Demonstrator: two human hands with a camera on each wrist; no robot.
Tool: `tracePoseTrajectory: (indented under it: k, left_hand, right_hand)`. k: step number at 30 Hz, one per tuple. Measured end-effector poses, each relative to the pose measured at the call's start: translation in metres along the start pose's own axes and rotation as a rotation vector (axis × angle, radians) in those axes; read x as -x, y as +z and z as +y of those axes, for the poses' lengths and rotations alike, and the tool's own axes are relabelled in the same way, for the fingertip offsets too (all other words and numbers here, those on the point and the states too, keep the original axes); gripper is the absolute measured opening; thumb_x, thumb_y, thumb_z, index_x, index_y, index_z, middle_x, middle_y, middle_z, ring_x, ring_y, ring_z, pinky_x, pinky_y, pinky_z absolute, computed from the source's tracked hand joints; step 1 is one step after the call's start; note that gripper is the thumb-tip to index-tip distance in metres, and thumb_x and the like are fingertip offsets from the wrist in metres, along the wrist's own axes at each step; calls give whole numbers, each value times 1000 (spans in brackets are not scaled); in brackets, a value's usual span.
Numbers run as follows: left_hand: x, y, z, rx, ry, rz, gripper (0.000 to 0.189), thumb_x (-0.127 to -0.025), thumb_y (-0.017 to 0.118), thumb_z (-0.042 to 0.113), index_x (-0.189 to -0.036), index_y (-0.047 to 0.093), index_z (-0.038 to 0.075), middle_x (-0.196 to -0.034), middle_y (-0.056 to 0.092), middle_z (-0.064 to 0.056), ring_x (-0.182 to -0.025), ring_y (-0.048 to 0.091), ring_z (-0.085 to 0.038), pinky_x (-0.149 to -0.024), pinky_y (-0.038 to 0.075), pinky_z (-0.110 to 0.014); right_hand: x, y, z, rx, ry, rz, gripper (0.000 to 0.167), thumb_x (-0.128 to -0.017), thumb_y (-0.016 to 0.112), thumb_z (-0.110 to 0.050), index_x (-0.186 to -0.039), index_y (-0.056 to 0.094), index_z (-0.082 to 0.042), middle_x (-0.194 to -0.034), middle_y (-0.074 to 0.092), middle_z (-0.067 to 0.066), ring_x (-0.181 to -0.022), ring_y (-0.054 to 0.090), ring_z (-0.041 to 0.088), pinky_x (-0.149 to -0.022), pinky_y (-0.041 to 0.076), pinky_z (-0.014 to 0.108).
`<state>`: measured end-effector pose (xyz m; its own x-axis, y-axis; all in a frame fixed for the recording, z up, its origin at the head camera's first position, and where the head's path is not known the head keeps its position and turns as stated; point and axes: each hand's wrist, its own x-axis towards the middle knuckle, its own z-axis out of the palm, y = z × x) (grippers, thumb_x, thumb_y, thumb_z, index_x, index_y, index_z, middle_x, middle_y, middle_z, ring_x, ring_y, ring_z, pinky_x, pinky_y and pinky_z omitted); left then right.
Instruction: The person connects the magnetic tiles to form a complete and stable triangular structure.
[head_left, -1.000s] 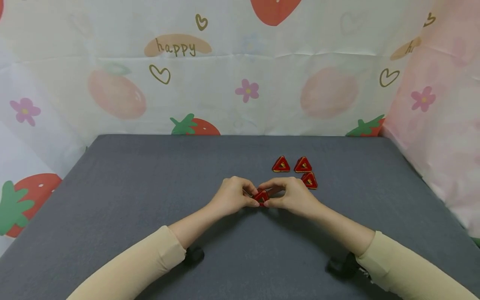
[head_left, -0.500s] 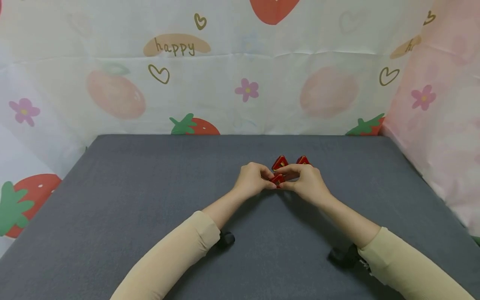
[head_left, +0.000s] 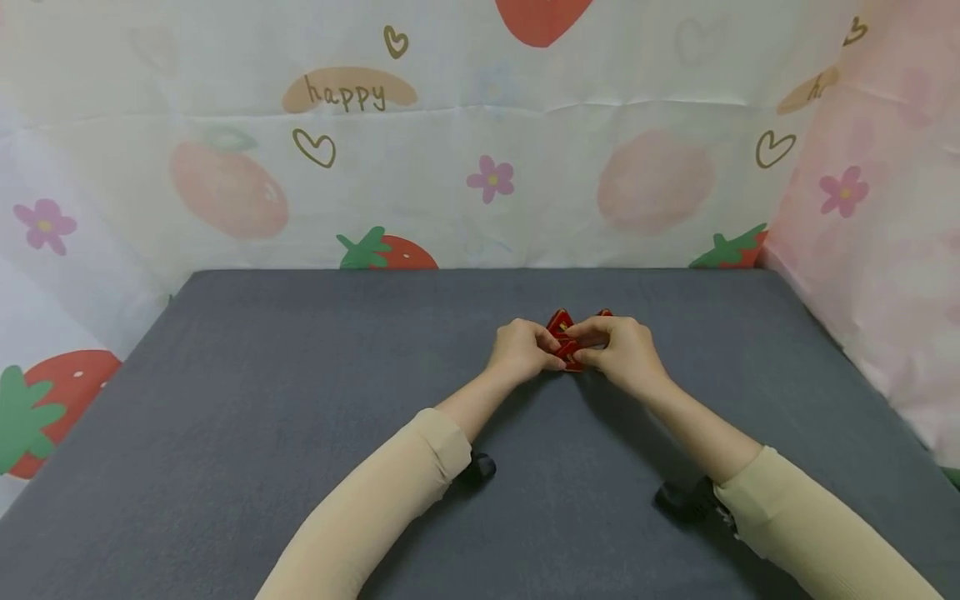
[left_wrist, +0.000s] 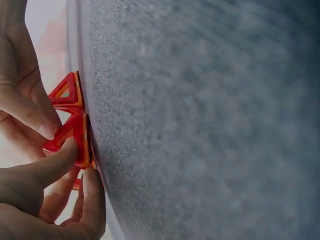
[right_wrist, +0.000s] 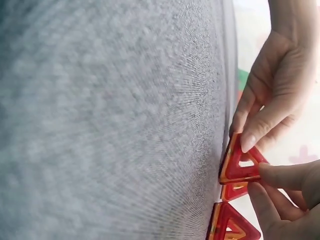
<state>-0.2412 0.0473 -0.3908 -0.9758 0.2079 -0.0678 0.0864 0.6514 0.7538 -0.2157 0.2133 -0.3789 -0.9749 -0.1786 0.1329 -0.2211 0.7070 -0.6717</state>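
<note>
A small red pyramid of triangular magnetic tiles (head_left: 570,357), with orange edges and open centres, stands close over the grey tabletop. My left hand (head_left: 520,350) pinches its left side between thumb and fingers. On the other side my right hand (head_left: 626,354) holds it the same way, as the right wrist view shows with the held pyramid (right_wrist: 242,162) between both sets of fingertips. Right behind it, partly covered, sits a second red pyramid (head_left: 559,322). Only the tip of a third red pyramid (head_left: 604,312) shows past the right hand.
In the left wrist view another red pyramid (left_wrist: 69,92) stands beside the held one, near the right hand. Dark grey cloth (head_left: 337,375) covers the table. A printed curtain (head_left: 555,225) closes off the back edge and both sides.
Both hands have carried the pyramid away from me and to the right, up to the others. The right hand now hides the nearest right pyramid, which showed one second ago.
</note>
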Motion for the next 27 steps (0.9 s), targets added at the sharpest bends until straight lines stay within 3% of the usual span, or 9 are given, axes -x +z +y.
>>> tracePoseTrajectory:
  k: [19,27]
  left_hand:
    - [-5,3,-4,-9,-14,18,21,-80,83,15,-99,78,9,-104,77,-8,-101,68,-27,-83,57,-37]
    - [-6,3,-3,-2,-14,11,19,-80,82,13,-98,78,8,-103,77,-8,-101,67,-27,-83,56,-36]
  right_hand:
    - [-6,3,2,20,10,4,26,-89,69,-4,-115,73,-7,-112,74,19,-101,71,33,-63,51,25]
    - [-6,3,2,28,14,8,26,-89,70,-3,-115,73,-7,-115,73,18,-102,71,33,-66,56,29]
